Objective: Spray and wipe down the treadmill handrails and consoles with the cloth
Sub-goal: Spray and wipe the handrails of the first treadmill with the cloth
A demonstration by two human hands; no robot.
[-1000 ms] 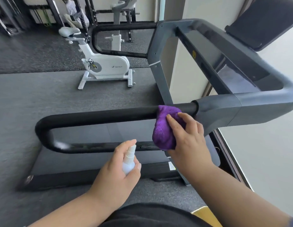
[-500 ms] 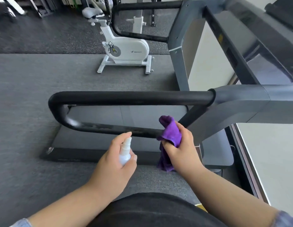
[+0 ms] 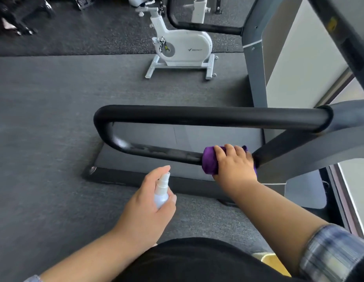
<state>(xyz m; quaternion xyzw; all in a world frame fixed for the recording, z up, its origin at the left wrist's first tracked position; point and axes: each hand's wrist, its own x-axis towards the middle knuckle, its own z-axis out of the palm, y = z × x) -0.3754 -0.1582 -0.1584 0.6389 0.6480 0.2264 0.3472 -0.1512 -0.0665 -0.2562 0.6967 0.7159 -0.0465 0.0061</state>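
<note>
A black looped handrail [image 3: 207, 117] juts left from the grey treadmill frame [image 3: 348, 139]. My right hand [image 3: 234, 163] grips a purple cloth [image 3: 209, 161] wrapped round the loop's lower bar [image 3: 156, 151], close to where that bar meets the frame. Below and to the left, my left hand [image 3: 148, 202] holds a small white spray bottle [image 3: 161, 190] upright, index finger raised beside its nozzle, apart from the rail. The console is out of view.
The treadmill deck [image 3: 177, 180] lies under the rail on grey carpet. A white exercise bike [image 3: 181, 47] stands behind. A second black handrail [image 3: 197, 27] and grey upright [image 3: 254, 58] rise at the back right. A pale wall runs along the right.
My right hand took the cloth off the upper bar, dropped down and now grips it round the lower bar. The view tilted downward. The left hand with the bottle barely moved.
</note>
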